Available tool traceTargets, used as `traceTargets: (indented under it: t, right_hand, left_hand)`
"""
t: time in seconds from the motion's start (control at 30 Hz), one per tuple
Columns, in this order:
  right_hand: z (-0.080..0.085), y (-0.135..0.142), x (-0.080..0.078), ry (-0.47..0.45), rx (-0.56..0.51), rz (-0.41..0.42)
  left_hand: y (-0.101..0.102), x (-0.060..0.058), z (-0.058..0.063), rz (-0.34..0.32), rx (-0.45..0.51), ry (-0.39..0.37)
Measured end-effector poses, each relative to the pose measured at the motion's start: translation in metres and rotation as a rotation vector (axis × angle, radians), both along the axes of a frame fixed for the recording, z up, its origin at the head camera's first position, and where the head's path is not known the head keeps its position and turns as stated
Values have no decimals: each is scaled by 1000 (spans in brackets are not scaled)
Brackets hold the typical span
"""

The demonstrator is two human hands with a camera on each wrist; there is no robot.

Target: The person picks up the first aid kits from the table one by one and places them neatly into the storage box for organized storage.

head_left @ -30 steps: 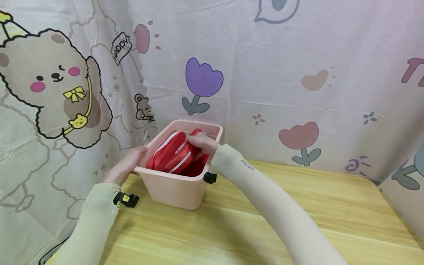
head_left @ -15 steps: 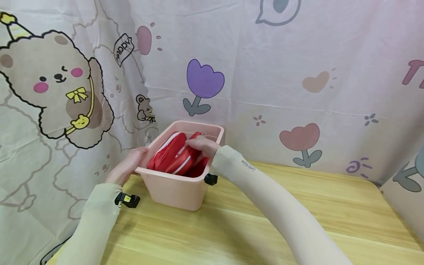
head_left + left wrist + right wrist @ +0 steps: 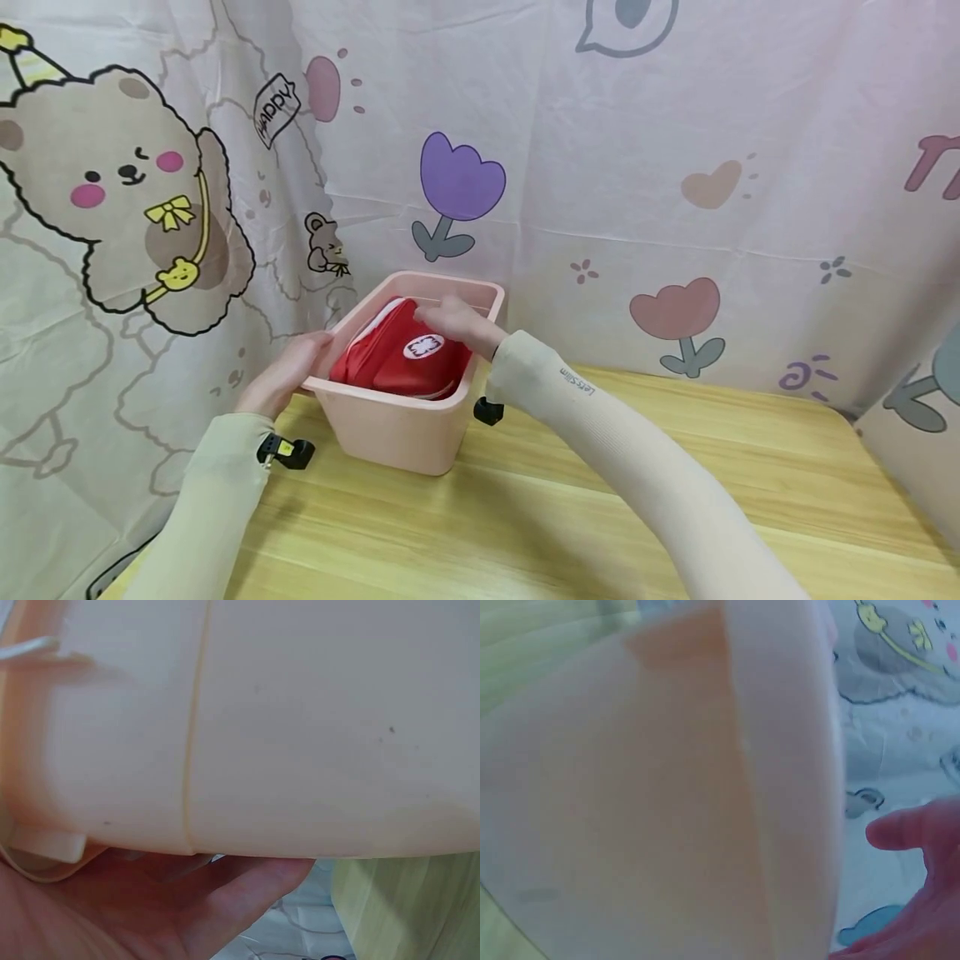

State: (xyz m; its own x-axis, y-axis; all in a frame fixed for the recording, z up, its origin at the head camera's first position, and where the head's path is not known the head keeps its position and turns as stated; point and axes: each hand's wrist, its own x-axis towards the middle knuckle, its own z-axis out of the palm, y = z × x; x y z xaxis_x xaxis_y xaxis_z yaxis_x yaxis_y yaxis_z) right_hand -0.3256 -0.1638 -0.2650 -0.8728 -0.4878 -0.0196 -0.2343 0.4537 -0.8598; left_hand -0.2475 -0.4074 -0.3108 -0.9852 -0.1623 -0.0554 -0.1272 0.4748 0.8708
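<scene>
A pale pink plastic bin stands on the table. My left hand grips its left rim; in the left wrist view the hand's fingers lie along the bin's outer wall. Inside sits a red zippered pouch with a white oval emblem facing up. To its left is another red part with a white edge, seemingly a second pouch. Just above the emblem pouch my right hand hovers inside the bin's opening, holding nothing visible. In the right wrist view its thumb is extended; the other fingers are mostly hidden.
The wooden table extends to the right and front of the bin. A printed fabric curtain hangs close behind the bin and along the left side. Small black cameras sit on both wrists.
The right hand has let go of the emblem pouch and lifted slightly. That pouch has dropped lower in the bin, with its emblem now showing. The left hand stays on the rim.
</scene>
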Motion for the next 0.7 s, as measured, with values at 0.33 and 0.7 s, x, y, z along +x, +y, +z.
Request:
traceTargets:
  t: [0.33, 0.7]
  right_hand:
    - [0, 11, 15, 443, 601, 25]
    - [-3, 52, 18, 485, 634, -41]
  left_hand:
    - [1, -2, 0, -10, 15, -9]
    - [-4, -4, 0, -37, 15, -31]
